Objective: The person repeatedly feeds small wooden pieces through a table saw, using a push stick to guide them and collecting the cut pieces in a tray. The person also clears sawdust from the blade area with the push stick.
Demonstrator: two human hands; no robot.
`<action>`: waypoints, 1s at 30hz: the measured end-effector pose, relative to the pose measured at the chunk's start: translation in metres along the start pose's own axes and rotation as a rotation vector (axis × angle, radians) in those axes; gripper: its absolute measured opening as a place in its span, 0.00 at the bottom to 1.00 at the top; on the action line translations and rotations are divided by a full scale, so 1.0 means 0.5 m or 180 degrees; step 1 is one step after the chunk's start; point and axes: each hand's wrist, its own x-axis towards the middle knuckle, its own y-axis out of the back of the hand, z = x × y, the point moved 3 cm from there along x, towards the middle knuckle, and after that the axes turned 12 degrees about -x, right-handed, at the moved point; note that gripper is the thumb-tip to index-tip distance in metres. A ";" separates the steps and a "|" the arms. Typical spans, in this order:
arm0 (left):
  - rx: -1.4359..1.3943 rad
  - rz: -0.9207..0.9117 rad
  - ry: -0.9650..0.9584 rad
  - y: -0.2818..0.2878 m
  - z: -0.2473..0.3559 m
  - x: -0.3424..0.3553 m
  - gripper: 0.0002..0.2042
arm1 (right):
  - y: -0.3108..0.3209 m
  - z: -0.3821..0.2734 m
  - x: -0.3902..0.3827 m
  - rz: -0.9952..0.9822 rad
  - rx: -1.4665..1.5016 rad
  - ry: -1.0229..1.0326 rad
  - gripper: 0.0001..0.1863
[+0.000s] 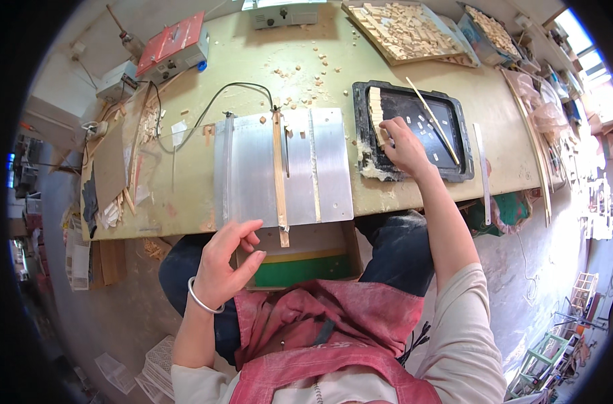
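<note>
My right hand [407,148] reaches into a black tray [464,145]. Its fingers are pinched at the near end of a row of small wooden blocks [376,104] along the tray's left side; the fingers partly hide the block there. A thin wooden stick [435,124] lies slantwise in the tray among several small pale pieces. My left hand [229,259], a bangle at its wrist, hovers empty with fingers apart near the front edge of a silver metal plate [252,175]. A long wooden strip [279,168] runs across that plate, its near end jutting past the table edge.
Paste-like pale residue [380,172] covers the tray's near left corner. A metal ruler [482,172] lies right of it. Behind are a board heaped with wooden blocks [414,30], a red-topped box [175,47] and a black cable [212,101]. An open drawer [306,269] sits below the plate.
</note>
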 end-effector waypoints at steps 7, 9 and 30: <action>0.0054 0.0060 0.0088 0.004 -0.023 -0.023 0.25 | -0.003 0.008 0.025 -0.0265 -0.0049 0.0000 0.17; 0.0081 0.0041 0.0081 0.004 -0.027 -0.023 0.25 | -0.006 0.017 0.027 -0.0277 -0.0151 0.0020 0.19; 0.0350 0.0198 -0.0269 0.001 -0.016 -0.019 0.24 | 0.114 -0.211 -0.096 0.0622 0.0185 0.0777 0.22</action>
